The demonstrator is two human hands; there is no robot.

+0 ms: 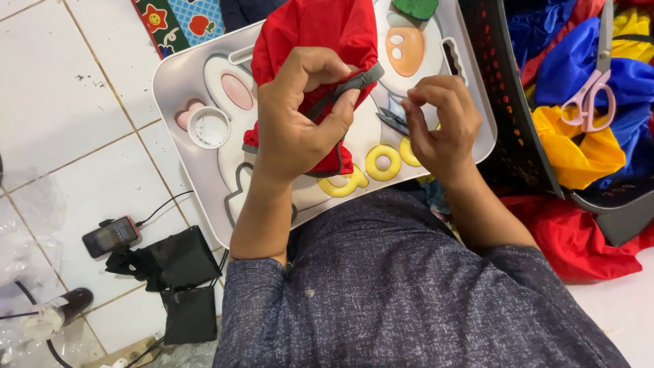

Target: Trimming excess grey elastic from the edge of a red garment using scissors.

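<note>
Red fabric (320, 34), bunched, possibly grey-trimmed

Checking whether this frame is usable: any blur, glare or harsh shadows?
Head view: even, soft light; left hand and red cloth sharp; right hand slightly soft at its fingertips; mild sheen on the white tray; faint shadows under the hands; slight wide-angle bend at the edges.

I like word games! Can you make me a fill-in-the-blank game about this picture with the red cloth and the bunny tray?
1. The left hand grips a ____ cloth with a grey strap.
2. The small white cup sits on the ____.
3. The pink-handled ____ lie on the coloured cloths in the basket.
4. The phone lies on the tiled ____.

Missing words: red, tray, scissors, floor
</note>
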